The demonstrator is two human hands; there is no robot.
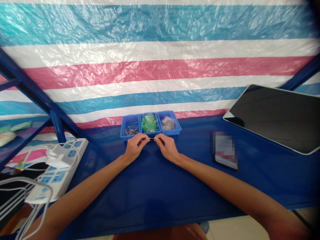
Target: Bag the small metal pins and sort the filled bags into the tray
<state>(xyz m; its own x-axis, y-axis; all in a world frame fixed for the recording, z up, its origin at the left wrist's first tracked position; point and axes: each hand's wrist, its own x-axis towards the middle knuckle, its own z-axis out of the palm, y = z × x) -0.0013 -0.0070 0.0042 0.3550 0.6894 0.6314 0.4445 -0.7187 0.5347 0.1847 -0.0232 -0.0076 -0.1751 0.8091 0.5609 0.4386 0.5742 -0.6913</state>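
Observation:
A thin, small metal rod [151, 139] stretches level between my two hands, just in front of the blue bins. My left hand [134, 147] pinches its left end between thumb and fingertips. At the other end, the fingertips of my right hand [168, 147] are closed on it; the exact grip is partly hidden. Behind my left hand, the left blue bin [122, 129] contains several loose thin metal pieces [132, 129]. Green plastic packets [150, 123] fill the middle bin [142, 131]. Clear, crumpled plastic pieces [168, 123] lie in the right bin [178, 128].
On the left, a white power strip [72, 166] carries plugs and looping cables [47, 200]. A phone [226, 151] and a dark-screened tablet-like panel [275, 116] lie to the right on the blue table [140, 200]. A striped plastic sheet [150, 73] hangs behind, beside blue frame bars [56, 125].

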